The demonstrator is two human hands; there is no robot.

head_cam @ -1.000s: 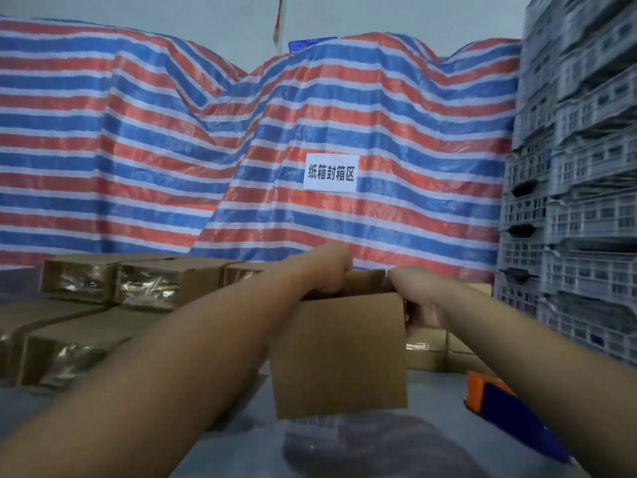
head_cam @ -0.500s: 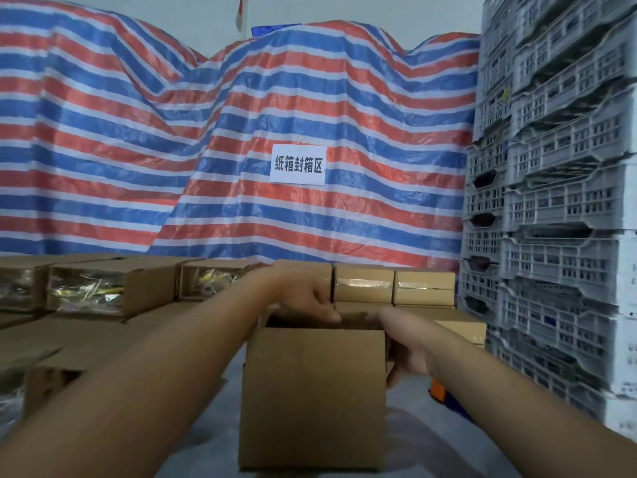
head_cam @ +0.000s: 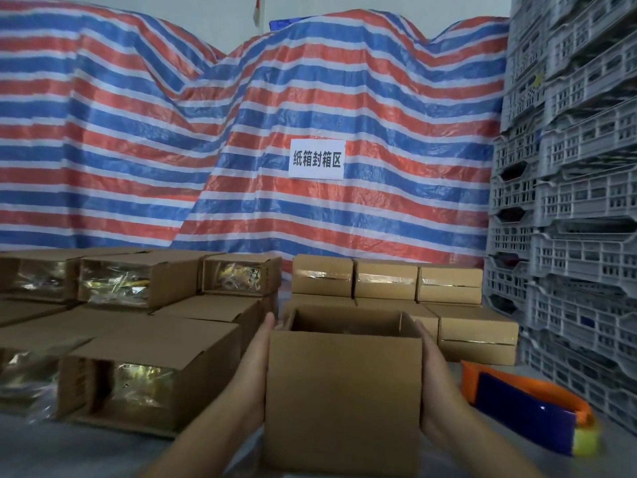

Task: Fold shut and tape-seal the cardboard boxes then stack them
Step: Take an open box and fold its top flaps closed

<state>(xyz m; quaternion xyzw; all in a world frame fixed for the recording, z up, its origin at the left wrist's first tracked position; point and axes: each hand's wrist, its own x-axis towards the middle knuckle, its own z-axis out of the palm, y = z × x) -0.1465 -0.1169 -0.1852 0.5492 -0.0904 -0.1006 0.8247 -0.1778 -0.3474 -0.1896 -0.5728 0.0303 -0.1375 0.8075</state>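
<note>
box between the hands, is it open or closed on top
Open. The box stands upright with no flaps over its top, so its inner walls show. The left hand and right hand press flat against its sides.

Open boxes (head_cam: pixel 148 384) crowd left; tape dispenser (head_cam: pixel 527 408) blocks right.

— Anything here that can be read?

— One thing plainly: a white paper sign (head_cam: pixel 317 159) stuck on the red, white and blue striped tarpaulin (head_cam: pixel 172 139) at the back. It carries five dark Chinese characters in one row: 纸箱封箱区.

— What about the boxes?

— The open box lying on its side (head_cam: pixel 241 278) on the left has a thin line of dark print running down its right edge, but it is too small to make out. The box nearest on the left (head_cam: pixel 144 384) has dark marks on its flap, equally illegible.

— And the crates (head_cam: pixel 572 208)?

— A yellow mark high on the grey stack, too blurred to read.
</note>
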